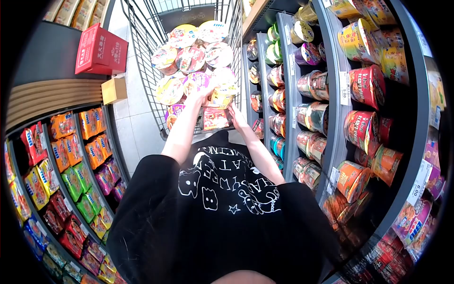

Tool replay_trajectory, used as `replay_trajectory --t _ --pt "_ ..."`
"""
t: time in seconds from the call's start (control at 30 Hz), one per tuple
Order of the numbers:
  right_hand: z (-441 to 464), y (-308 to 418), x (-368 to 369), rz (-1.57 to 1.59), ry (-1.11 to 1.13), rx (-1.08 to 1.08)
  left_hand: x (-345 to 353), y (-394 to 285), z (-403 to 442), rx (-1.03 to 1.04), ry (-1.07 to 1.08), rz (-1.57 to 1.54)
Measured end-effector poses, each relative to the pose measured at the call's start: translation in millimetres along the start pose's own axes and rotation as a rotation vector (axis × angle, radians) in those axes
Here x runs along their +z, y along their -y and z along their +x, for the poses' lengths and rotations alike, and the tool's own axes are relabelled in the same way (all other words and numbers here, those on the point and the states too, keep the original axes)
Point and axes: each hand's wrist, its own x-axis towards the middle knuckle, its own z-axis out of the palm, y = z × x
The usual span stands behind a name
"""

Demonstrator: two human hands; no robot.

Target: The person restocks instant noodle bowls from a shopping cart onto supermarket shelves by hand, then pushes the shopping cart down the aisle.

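Observation:
In the head view a wire shopping cart (145,71) holds several instant noodle cups with round lids. My left hand (205,96) is on a yellow noodle cup (221,98) near the cart's close end, its fingers closed on the cup's left side. My right hand (236,117) is low at the right of that cup, beside a red noodle pack (215,119); its fingers are partly hidden, and whether they grip anything is unclear. A cup with a purple and white lid (197,83) lies just left of the yellow cup.
Shelves of noodle cups (362,128) rise close on the right. Lower left is a rack of bagged noodles (71,151). A red box (101,49) and a yellow box (114,91) stand left of the cart, beside the tiled floor (127,137).

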Motion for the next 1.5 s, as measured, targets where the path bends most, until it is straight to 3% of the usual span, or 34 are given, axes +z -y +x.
replay_trajectory --t 0.23,0.27,0.37,0.4,0.63,0.7,0.8,0.9,1.0,1.03,1.1,1.17,1.23,1.3,1.33,1.4,1.43,1.5 --pt "18 -24 -4 -0.059 0.020 -0.059 0 21 31 0.135 0.002 -0.102" --pt "-1 -15 5 -0.181 -0.034 0.027 -3 23 32 0.143 0.001 -0.110" --pt "0 -41 6 -1.003 -0.133 -0.244 -5 26 33 0.141 0.004 -0.122" --pt "-2 -40 9 -1.124 -0.146 -0.244 -6 28 34 0.137 0.004 -0.124" --pt "-16 -30 6 -1.062 -0.017 -0.348 -10 27 38 0.108 0.027 -0.139" --pt "-29 -22 16 -1.268 0.086 -0.189 -8 26 29 0.130 0.048 -0.145" --pt "-32 -30 20 -1.307 0.120 -0.236 -8 35 28 0.162 0.039 -0.149" --pt "-33 -28 21 -1.316 0.137 -0.234 -18 37 30 0.129 0.269 -0.257" --pt "-29 -27 25 -1.301 0.282 -0.236 -13 40 22 0.197 0.269 -0.177" --pt "-35 -19 39 -1.457 0.356 -0.211 -10 42 19 0.267 0.251 -0.116" --pt "-36 -24 54 -1.181 0.447 -0.239 -6 49 23 0.231 0.218 -0.181" --pt "-31 -35 59 -1.315 0.437 -0.291 -13 65 48 0.268 0.322 -0.266" --pt "-26 -33 56 -0.802 0.376 -0.357 -5 60 28 0.252 0.310 -0.266" --pt "-12 -39 41 -0.509 0.001 -0.396 -8 61 25 0.251 0.123 -0.097" --pt "-11 -33 34 -0.638 -0.271 -0.420 -10 66 34 0.248 0.122 -0.099" --pt "-4 -34 14 -0.601 -0.618 -0.443 -10 76 52 0.260 -0.058 0.170" --pt "-1 -35 4 -0.638 -0.658 -0.393 -2 69 43 0.255 -0.055 0.171" --pt "5 -35 -1 -0.711 -0.649 -0.431 10 57 29 0.153 -0.312 0.801"
